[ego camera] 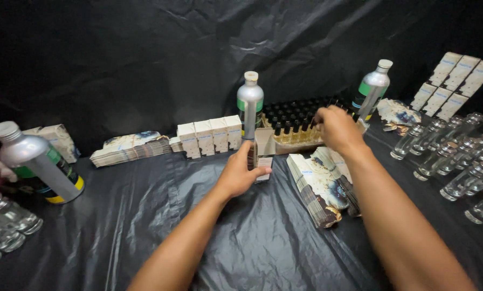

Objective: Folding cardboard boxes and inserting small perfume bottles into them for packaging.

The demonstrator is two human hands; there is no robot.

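Observation:
My left hand (pixel 239 173) grips a small open carton (pixel 261 156), white and upright, in the middle of the black-covered table (pixel 144 226). My right hand (pixel 336 127) reaches further back, its fingers closed over a small black-capped bottle in a tray of several filled bottles (pixel 295 121). A fanned stack of flat printed cartons (pixel 319 186) lies just under my right forearm.
Silver metal bottles stand at centre back (pixel 250 105), back right (pixel 372 89) and tilted at left (pixel 36 161). A row of assembled white boxes (pixel 209 136) and a stack of flat cartons (pixel 131 148) sit behind. Empty glass bottles (pixel 457 156) lie at right, more glass bottles (pixel 4 226) at left.

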